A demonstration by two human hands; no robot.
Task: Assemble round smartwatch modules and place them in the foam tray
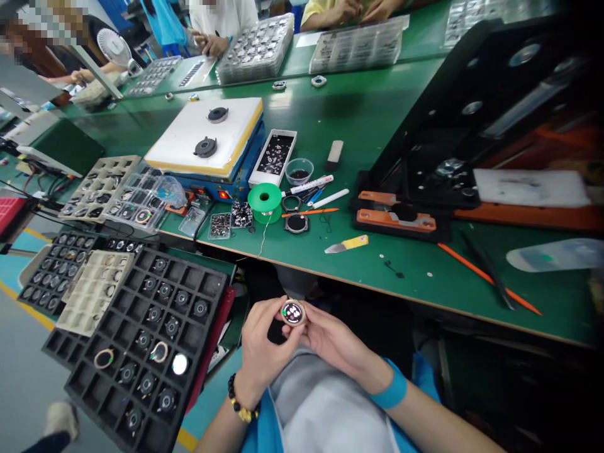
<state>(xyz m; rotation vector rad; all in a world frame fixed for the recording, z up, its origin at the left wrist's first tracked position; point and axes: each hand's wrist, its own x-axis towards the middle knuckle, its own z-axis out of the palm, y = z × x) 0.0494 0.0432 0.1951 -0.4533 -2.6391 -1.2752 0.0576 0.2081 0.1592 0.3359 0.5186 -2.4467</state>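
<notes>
A round smartwatch (293, 313) without a strap, gold-rimmed and with its screen lit, is held up in front of my lap, just off the bench's front edge. My left hand (264, 343) pinches it from the left between thumb and fingers. From the other side, my right hand (330, 336) grips its right edge, the fingers partly hidden beneath it. To the left, a black foam tray (189, 343) carries several dark watch bodies, a gold ring-shaped case and a bright round disc in its compartments.
On the green bench (306, 251) lie a yellow-handled blade (346, 244), a green wire spool (265, 202), pens and a dark watch case (296, 223). A hot plate (202, 138) stands behind, a black press (425, 170) at right. Co-workers' hands (212, 45) show across the bench.
</notes>
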